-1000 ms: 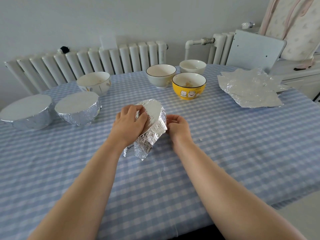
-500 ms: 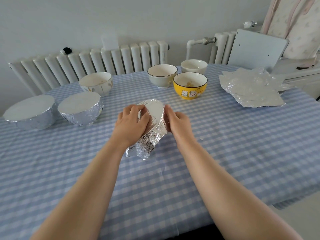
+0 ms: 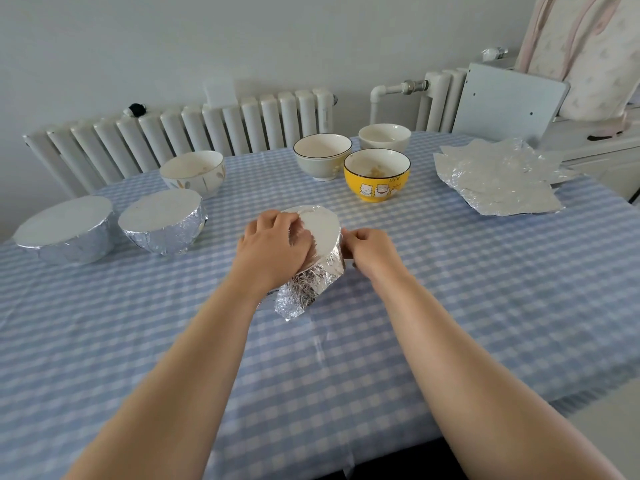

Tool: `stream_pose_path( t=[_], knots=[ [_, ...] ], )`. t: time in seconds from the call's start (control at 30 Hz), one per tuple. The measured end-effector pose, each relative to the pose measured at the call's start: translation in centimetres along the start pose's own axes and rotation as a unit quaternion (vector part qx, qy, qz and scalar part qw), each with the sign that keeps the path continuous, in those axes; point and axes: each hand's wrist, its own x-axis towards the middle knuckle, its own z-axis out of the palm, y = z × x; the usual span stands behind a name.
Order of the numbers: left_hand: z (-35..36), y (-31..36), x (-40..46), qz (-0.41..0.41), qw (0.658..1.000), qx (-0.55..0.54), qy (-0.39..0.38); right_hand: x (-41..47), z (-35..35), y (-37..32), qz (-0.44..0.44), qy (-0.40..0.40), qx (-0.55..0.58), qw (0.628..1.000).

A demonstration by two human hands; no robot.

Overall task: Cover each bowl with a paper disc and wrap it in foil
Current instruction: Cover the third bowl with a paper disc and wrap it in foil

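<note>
1. The bench (image 3: 450, 306) fills most of the view, spread with a blue-and-white checked cloth.
2. A white radiator (image 3: 214, 129) runs along the wall behind its far edge.
3. A stack of crinkled foil sheets (image 3: 498, 181) lies at the far right of the bench, well apart from the hands.
4. Two finished bowls sit at the far left, just beside each other: the wider wrapped bowl (image 3: 65, 230) nearest the edge and the second wrapped bowl (image 3: 162, 223) to its right, each with a flat white top and foil sides.
5. The bowl being wrapped (image 3: 318, 265) is at mid-bench, tilted so that its top faces away and to the right. A white paper disc (image 3: 322, 230) covers its mouth, and crumpled foil hugs its side, with a loose flap reaching the cloth.
6. Four uncovered bowls stand farther back: a cream patterned bowl (image 3: 194, 171) behind the wrapped pair, a pale bowl with a dark rim (image 3: 322, 155), a plain white bowl (image 3: 384, 136) behind it, and a yellow cat-print bowl (image 3: 377, 174) in front.
7. The left hand (image 3: 270, 251) rests on the tilted bowl's left side, fingers curled over the rim and pressing foil against the disc's edge.
8. The right hand (image 3: 370, 251) is at the bowl's right side, fingers bent and pinching the foil at the rim.
</note>
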Motion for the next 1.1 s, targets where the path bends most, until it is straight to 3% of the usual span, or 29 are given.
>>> stream_pose_path(
  t=[0.2,0.27,0.37,0.5,0.6,0.7,0.83,1.03,1.1],
  knots=[
    [0.4,1.6,-0.2,0.023,0.997,0.078,0.008,0.2,-2.1,0.9,0.028,-0.062,0.032,0.997],
    [0.3,1.8,-0.1,0.028,0.996,0.087,0.0,0.2,-2.6,0.9,0.013,-0.014,0.018,1.0],
    [0.3,1.9,0.0,0.031,0.995,0.096,-0.007,-0.9,-3.2,0.1,-0.057,0.065,-0.088,0.992],
    [0.4,1.8,0.1,0.027,0.995,0.093,-0.006,-2.9,-2.5,-0.8,-0.008,-0.061,-0.03,0.998],
    [0.1,1.8,0.2,0.03,0.995,0.087,-0.022,-3.1,-2.0,-0.5,0.053,-0.07,0.088,0.992],
    [-0.5,1.1,0.3,0.04,0.997,0.066,-0.032,-2.7,-2.1,-0.3,0.056,-0.078,0.122,0.988],
    [-0.8,0.5,-0.2,0.002,1.0,0.004,-0.013,-1.5,-3.0,-0.5,0.054,-0.105,0.096,0.988],
    [0.0,1.8,-2.1,-0.023,0.998,0.056,0.028,-0.6,-4.5,-1.3,0.024,-0.155,0.05,0.986],
    [0.2,1.7,-2.3,-0.021,0.996,0.081,0.037,-0.7,-4.3,-0.8,-0.011,-0.13,0.006,0.991]
  ],
)
